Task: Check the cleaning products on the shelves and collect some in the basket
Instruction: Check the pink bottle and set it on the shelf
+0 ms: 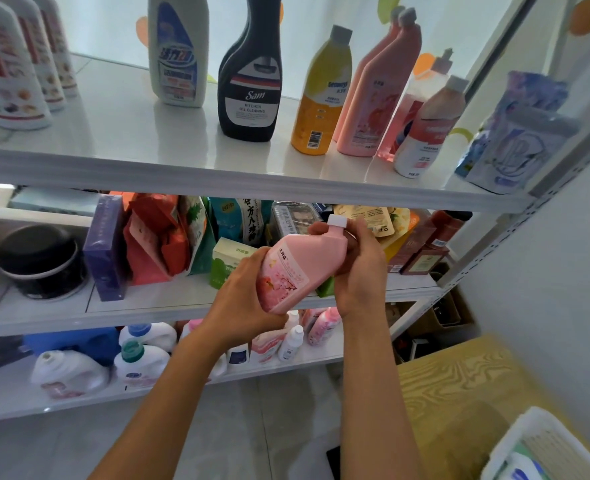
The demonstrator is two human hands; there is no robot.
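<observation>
Pink bottle [298, 268] sits in both hands in front of the middle shelf [148, 299], tilted so its long axis runs from the base at lower left up to the white cap [337, 221] at upper right, label facing the camera. The left hand [241, 299] wraps round the lower body near the base, fingers curled under it; the right hand [359, 268] grips the shoulder and neck just below the cap, thumb on the near side. Both hands are closed on the bottle, neither free. This looks like the checking step: the label is turned up for reading. The white basket [542, 445] shows only as a corner at the lower right, on a wood-grain surface [459, 393], well apart from the bottle and down to the person's right. That is the relation the next move depends on: the basket lies on the right hand's side, so the right hand is the nearer one to carry the bottle over, cap end leading, once the left lets go of the base. Similar pink bottles [376, 95] stand on the top shelf [113, 164] beside a yellow bottle [321, 98] and a black kitchen oil cleaner [252, 84].
</observation>
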